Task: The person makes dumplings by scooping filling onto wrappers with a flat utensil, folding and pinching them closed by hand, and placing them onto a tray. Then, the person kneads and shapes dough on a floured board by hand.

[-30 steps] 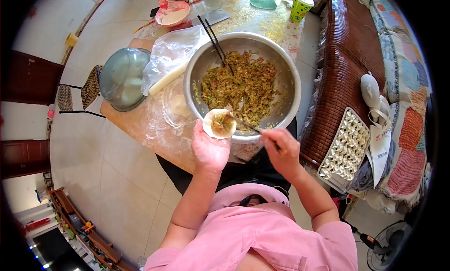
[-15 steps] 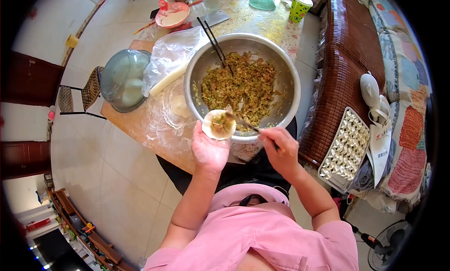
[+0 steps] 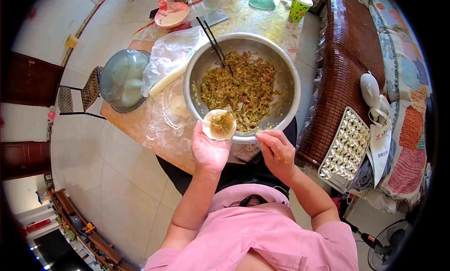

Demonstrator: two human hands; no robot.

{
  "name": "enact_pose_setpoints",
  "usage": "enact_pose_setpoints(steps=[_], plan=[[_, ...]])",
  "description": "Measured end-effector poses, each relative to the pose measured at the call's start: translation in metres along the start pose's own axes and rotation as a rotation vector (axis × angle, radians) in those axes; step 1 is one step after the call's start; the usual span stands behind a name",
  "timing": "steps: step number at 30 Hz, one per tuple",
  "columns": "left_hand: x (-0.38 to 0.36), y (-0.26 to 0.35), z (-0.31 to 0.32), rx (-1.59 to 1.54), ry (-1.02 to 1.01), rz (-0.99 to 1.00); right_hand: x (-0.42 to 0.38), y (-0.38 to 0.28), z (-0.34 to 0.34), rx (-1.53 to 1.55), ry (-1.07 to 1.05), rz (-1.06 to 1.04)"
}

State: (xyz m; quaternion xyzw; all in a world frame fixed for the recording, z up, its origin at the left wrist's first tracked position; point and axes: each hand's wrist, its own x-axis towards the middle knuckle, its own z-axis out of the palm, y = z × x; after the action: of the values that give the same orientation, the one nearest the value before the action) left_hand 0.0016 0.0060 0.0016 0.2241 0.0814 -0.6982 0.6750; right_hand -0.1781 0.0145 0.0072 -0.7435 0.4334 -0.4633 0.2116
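My left hand (image 3: 210, 149) is palm up and floury, holding a round dough wrapper (image 3: 219, 125) on its fingers at the near left rim of a big metal bowl (image 3: 289, 83). A lump of filling (image 3: 222, 123) lies on the wrapper. My right hand (image 3: 276, 151) is at the bowl's near right rim, fingertips pinched together; whatever they hold, if anything, is hidden. Chopped filling (image 3: 243, 86) covers much of the bowl's bottom, and two black chopsticks (image 3: 213, 41) lean in it.
Left of the bowl are a floured board (image 3: 157, 123), a rolling pin (image 3: 168, 79), a plastic bag (image 3: 171, 53) and a glass-covered bowl (image 3: 124, 81). A tray of several dumplings (image 3: 344, 144) rests at right by the brown sofa (image 3: 354, 37). A green cup (image 3: 299, 7) stands behind.
The utensil that was in my right hand over the wrapper no longer shows. My right hand has turned and shifted slightly, fingertips now pinched at the rim. My left hand has barely moved.
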Motion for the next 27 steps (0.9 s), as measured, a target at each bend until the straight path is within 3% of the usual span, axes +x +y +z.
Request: enact_pose_setpoints(steps=[9,17,20,24,27], plan=[[0.003,-0.001,-0.005,0.030,-0.042,-0.001,-0.009,-0.009,0.004,0.084,-0.081,-0.154],[0.001,0.000,-0.003,-0.017,0.025,0.060,-0.012,0.002,-0.003,0.080,0.050,0.076],[0.002,0.002,-0.006,-0.024,0.016,0.072,-0.011,0.014,-0.012,-0.001,0.027,0.298],[0.001,0.001,0.000,-0.017,0.059,0.073,-0.010,0.014,-0.011,0.121,0.083,0.356],[0.001,-0.001,0.002,-0.014,0.063,0.072,-0.004,-0.001,-0.013,0.153,0.087,0.252]])
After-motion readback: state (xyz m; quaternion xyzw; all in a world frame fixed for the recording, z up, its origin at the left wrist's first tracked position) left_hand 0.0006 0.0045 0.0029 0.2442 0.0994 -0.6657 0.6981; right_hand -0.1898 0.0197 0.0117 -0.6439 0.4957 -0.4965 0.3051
